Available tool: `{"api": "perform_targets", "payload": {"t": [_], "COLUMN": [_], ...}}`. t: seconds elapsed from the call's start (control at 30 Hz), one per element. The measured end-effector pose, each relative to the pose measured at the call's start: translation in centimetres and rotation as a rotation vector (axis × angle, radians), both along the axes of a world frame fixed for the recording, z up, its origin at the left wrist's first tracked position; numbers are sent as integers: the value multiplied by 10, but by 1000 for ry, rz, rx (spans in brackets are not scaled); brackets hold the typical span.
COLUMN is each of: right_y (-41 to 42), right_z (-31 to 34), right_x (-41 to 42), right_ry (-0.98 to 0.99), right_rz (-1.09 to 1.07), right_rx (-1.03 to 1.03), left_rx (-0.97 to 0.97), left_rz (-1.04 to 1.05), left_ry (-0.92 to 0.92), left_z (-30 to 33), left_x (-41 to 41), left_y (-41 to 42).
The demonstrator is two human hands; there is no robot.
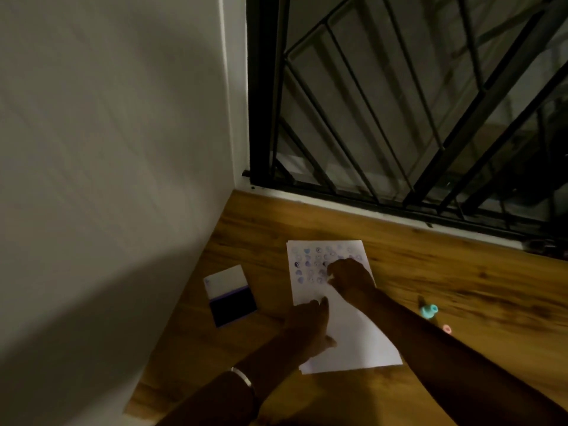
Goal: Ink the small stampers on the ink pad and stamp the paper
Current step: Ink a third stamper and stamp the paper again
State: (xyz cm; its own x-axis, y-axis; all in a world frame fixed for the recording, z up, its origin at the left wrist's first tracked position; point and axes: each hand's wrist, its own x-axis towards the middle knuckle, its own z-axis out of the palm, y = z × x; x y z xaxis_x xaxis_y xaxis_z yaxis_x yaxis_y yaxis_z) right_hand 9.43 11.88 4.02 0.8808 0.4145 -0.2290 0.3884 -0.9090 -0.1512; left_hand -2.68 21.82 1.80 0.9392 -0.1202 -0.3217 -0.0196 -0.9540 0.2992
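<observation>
A white sheet of paper (pixel 353 327) lies on the wooden floor, its upper part covered with rows of purple and blue stamp marks. My right hand (pixel 349 279) presses down on the stamped area with its fingers bunched; whatever they pinch is hidden. My left hand (pixel 307 325) rests flat on the paper's left edge, fingers spread. The open ink pad (pixel 230 295), white lid above and dark pad below, lies left of the paper. A teal stamper (pixel 428 311) and a pink stamper (pixel 446 329) lie on the floor to the right.
A white wall (pixel 107 179) rises on the left. A black metal window grille (pixel 415 118) runs across the back above the wooden floor (pixel 461 272). A metal bangle (pixel 242 376) circles my left wrist.
</observation>
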Motion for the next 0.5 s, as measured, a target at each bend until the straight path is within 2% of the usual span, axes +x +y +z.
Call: {"api": "perform_targets", "payload": {"t": [0.1, 0.17, 0.2, 0.27, 0.33, 0.37, 0.4, 0.5], "right_y": [-12, -19, -21, -23, -21, -19, -16, -8], "right_z": [4, 7, 8, 9, 13, 15, 18, 23], "right_x": [-4, -11, -15, -24, -34, -38, -42, -52], "right_ry": [-8, -50, -76, -115, -144, -153, -161, -190], "right_rz": [-27, -71, -67, -27, -15, -19, -20, -3], "right_rx": [96, 142, 151, 156, 207, 243, 272, 308], "left_rx": [-77, -238, -363, -718, -1234, -1470, -1619, -1671], "left_rz": [35, 118, 212, 531, 956, 1101, 1175, 1232], "left_ry": [19, 60, 84, 161, 335, 366, 344, 245], "left_z": [0, 5, 9, 17, 27, 28, 28, 31], "left_x": [0, 4, 8, 14, 20, 23, 27, 37], "left_y": [3, 8, 11, 16, 20, 22, 24, 28]}}
